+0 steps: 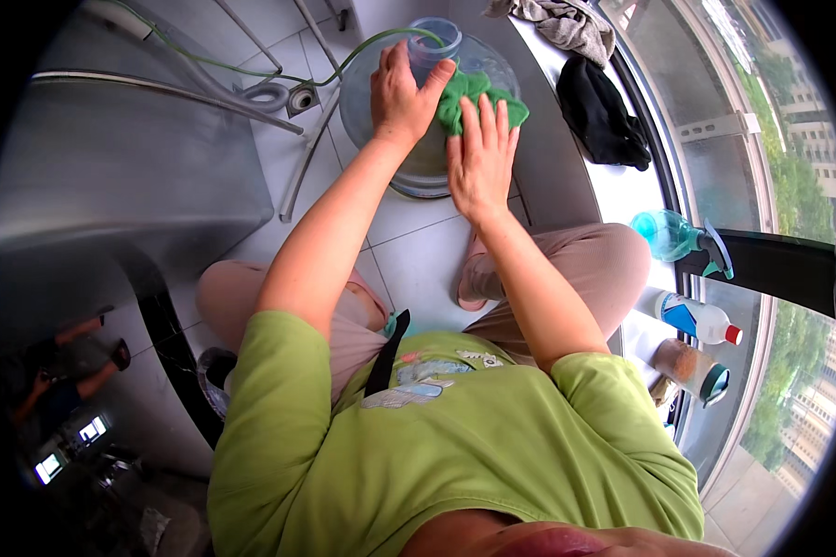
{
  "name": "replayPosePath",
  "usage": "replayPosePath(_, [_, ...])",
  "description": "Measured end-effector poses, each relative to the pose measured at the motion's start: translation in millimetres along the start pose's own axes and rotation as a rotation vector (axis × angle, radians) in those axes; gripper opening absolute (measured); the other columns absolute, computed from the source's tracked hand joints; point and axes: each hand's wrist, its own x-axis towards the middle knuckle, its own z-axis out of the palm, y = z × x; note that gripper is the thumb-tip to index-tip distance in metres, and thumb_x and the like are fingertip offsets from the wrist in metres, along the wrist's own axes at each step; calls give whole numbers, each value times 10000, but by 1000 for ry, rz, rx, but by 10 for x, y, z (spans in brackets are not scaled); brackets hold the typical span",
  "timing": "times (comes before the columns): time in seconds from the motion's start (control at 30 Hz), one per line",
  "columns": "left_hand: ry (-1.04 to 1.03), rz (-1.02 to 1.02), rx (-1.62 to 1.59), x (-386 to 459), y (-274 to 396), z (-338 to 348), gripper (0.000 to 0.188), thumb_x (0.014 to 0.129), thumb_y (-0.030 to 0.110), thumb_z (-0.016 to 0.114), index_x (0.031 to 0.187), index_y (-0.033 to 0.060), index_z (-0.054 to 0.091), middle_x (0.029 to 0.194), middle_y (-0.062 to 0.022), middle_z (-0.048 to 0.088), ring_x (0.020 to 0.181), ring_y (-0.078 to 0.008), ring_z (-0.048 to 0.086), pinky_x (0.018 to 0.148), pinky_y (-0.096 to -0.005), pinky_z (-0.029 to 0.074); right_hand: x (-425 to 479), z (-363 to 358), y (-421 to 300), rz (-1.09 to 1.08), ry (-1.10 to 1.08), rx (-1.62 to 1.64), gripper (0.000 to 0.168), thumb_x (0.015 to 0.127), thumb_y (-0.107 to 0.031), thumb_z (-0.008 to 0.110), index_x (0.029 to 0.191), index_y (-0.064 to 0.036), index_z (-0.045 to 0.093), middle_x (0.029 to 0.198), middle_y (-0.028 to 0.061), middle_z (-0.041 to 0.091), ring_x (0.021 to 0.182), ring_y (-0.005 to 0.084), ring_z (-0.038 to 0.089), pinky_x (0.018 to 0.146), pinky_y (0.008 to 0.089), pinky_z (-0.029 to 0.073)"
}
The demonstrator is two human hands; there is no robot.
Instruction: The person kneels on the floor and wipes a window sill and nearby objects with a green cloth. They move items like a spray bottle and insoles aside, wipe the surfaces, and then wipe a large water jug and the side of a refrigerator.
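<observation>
A large clear plastic water jug point(362, 90) stands on the tiled floor before me, its neck towards the top of the view. A thin green hose point(306, 81) runs into its mouth. My left hand point(405, 94) rests against the jug's neck, fingers and thumb spread around its near side. Under the fingers of my right hand point(484, 150) lies a crumpled green cloth point(463, 94), pressed flat-handed on the jug's shoulder. The palm side of both hands is hidden.
A floor drain point(302, 99) and grey drain hose point(272, 97) are left of the jug, beside a metal cabinet point(132, 160). The windowsill at right holds a black cloth point(599, 115), grey cloth point(564, 28), spray bottle point(669, 237), white bottle point(697, 319) and lidded jar point(683, 365).
</observation>
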Motion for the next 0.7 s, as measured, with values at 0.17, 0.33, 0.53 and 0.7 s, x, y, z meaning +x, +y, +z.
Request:
replayPosePath(0.17, [2, 32, 14, -27, -46, -15, 697, 830, 566, 579, 1187, -27, 503, 1106, -150, 557, 1028, -321, 539, 897, -417, 396, 673, 210, 172, 98, 94, -13, 452, 920, -308, 477, 1330, -117, 480, 1369, 117, 485, 1337, 338, 352, 1064, 573, 260])
replayPosePath(0.33, [10, 65, -1, -27, -29, -19, 678, 834, 556, 578, 1179, -24, 509, 1086, -152, 557, 1013, -321, 541, 883, -416, 400, 1495, 223, 500, 302, -357, 102, 501, 928, -481, 380, 1325, -193, 482, 1161, 207, 612, 1129, 396, 542, 961, 442, 419])
replayPosePath(0.53, [69, 109, 91, -28, 20, -24, 531, 853, 384, 622, 1176, -25, 521, 1112, -203, 584, 994, -365, 579, 873, -428, 457, 1497, 248, 556, 251, -315, 114, 446, 805, -300, 635, 1161, -49, 543, 1072, 215, 633, 1019, 383, 591, 894, 438, 457])
replayPosePath(0.7, [82, 60, -3, -1, 8, 15, 607, 833, 406, 643, 1209, -55, 522, 1171, -263, 573, 1081, -412, 547, 938, -427, 433, 876, 357, 708, -145, 87, 149, 414, 955, -339, 448, 1292, -109, 515, 1242, 174, 578, 1208, 368, 490, 1029, 424, 367])
